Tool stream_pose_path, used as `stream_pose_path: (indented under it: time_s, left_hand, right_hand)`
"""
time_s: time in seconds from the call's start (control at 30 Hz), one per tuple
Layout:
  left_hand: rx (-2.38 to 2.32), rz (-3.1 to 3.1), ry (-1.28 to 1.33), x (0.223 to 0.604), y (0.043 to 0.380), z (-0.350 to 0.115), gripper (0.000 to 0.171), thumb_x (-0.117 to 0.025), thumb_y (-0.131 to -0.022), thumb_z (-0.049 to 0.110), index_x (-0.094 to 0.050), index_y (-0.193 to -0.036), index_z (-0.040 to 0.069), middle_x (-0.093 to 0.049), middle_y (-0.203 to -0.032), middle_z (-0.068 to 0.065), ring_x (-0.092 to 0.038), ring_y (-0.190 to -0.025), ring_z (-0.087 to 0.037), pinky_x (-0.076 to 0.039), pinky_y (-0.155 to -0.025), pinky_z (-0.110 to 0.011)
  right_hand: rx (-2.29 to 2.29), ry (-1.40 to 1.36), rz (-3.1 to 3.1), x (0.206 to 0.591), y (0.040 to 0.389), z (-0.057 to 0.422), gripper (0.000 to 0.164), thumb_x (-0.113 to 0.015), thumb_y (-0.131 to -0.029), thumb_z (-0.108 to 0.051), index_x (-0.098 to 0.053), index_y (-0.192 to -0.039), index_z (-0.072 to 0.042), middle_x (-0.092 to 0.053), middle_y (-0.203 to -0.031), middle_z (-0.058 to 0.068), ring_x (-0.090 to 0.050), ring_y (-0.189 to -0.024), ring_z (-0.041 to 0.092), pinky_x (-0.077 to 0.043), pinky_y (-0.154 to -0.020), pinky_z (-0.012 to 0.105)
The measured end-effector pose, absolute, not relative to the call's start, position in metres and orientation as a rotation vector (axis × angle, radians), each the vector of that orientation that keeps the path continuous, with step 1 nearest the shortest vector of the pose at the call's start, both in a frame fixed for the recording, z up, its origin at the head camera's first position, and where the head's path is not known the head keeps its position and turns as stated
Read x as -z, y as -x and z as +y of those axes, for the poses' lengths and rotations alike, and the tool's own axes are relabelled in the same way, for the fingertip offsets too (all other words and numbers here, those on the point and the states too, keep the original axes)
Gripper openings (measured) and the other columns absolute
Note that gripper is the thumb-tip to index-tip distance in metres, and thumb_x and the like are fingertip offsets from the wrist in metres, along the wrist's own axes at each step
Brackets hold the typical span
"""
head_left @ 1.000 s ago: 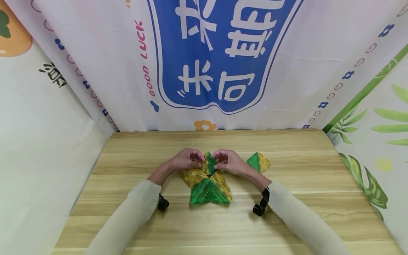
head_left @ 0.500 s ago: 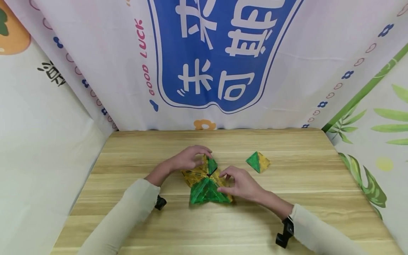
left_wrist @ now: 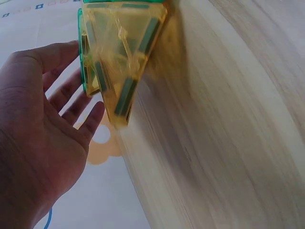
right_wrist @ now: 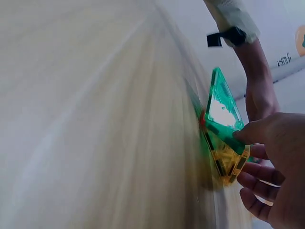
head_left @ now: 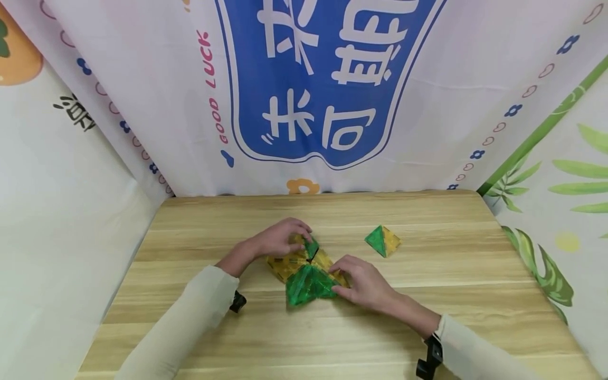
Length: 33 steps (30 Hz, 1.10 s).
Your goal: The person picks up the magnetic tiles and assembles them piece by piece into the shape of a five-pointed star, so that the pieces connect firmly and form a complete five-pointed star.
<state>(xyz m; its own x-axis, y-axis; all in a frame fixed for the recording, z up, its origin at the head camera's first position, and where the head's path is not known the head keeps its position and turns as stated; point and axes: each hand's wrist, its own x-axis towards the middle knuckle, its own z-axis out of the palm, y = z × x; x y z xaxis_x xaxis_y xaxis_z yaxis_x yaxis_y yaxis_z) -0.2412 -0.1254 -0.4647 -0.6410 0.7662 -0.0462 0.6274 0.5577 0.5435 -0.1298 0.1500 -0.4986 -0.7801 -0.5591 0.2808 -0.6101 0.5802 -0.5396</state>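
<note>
A star-like shape built of translucent green and yellow triangular magnetic tiles stands mid-table, with a small dark gap at its centre. My left hand holds its far point, thumb and fingers on either side of a green tile. In the left wrist view a yellow tile slopes down beside those fingers. At the near right, my right hand pinches another point. The right wrist view has its thumb on a green tile and its fingers by a yellow tile.
A separate joined pair of tiles, green and yellow, lies to the right on the wooden table. A printed cloth hangs behind the table's far edge. Dark camera mounts sit on the wrists.
My right hand has moved from the far point toward me, onto the near right point. The tile shape has turned slightly, and its front green tiles have shifted. My left hand stays at the far point.
</note>
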Motion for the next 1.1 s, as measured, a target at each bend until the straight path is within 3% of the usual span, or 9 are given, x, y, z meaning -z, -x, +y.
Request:
stream_pose_path:
  time_s: [0.27, 0.47, 0.7, 0.87, 1.1]
  left_hand:
    - [-0.767, 2.586, -1.203, 0.471, 0.237, -0.142, 0.020, -0.081, -0.092, 0.008, -0.079, -0.112, 0.007, -0.073, -0.118, -0.007, -0.063, -0.117, -0.028, -0.042, -0.114, -0.053]
    - [-0.792, 2.621, -1.075, 0.473, 0.230, -0.149, 0.021, -0.081, -0.095, 0.015, -0.078, -0.116, 0.010, -0.071, -0.118, -0.004, -0.064, -0.113, -0.025, -0.052, -0.104, -0.048]
    - [-0.813, 2.707, -0.966, 0.474, 0.228, -0.151, 0.022, -0.083, -0.093, 0.014, -0.078, -0.113, 0.009, -0.072, -0.113, -0.004, -0.065, -0.107, -0.024, -0.054, -0.099, -0.047]
    - [-0.814, 2.758, -0.941, 0.473, 0.227, -0.151, 0.021, -0.083, -0.092, 0.012, -0.078, -0.112, 0.009, -0.072, -0.114, -0.005, -0.065, -0.110, -0.026, -0.054, -0.101, -0.048]
    - [-0.925, 2.733, -0.926, 0.457, 0.226, -0.124, 0.030, -0.075, -0.099, 0.012, -0.072, -0.128, 0.003, -0.069, -0.128, -0.012, -0.063, -0.124, -0.033, -0.052, -0.108, -0.050]
  right_hand:
    - [-0.968, -0.997, -2.743, 0.499, 0.157, 0.159, 0.025, -0.086, -0.089, -0.012, -0.078, -0.112, -0.008, -0.077, -0.110, 0.003, -0.071, -0.098, 0.020, -0.060, -0.085, 0.036]
    - [-0.992, -0.963, -2.751, 0.499, 0.182, 0.161, 0.022, -0.083, -0.091, -0.009, -0.078, -0.113, -0.006, -0.077, -0.112, 0.005, -0.071, -0.101, 0.022, -0.061, -0.087, 0.041]
    - [-1.058, -0.916, -2.769, 0.503, 0.210, 0.157, 0.023, -0.081, -0.093, -0.008, -0.077, -0.115, -0.005, -0.076, -0.117, 0.008, -0.070, -0.108, 0.026, -0.059, -0.094, 0.045]
    - [-1.081, -0.919, -2.757, 0.505, 0.220, 0.156, 0.023, -0.081, -0.094, -0.008, -0.077, -0.116, -0.005, -0.076, -0.117, 0.009, -0.070, -0.107, 0.026, -0.060, -0.090, 0.044]
    - [-1.151, -0.818, -2.753, 0.496, 0.217, 0.180, 0.026, -0.079, -0.095, -0.006, -0.075, -0.120, -0.001, -0.074, -0.119, 0.012, -0.069, -0.111, 0.032, -0.061, -0.089, 0.047]
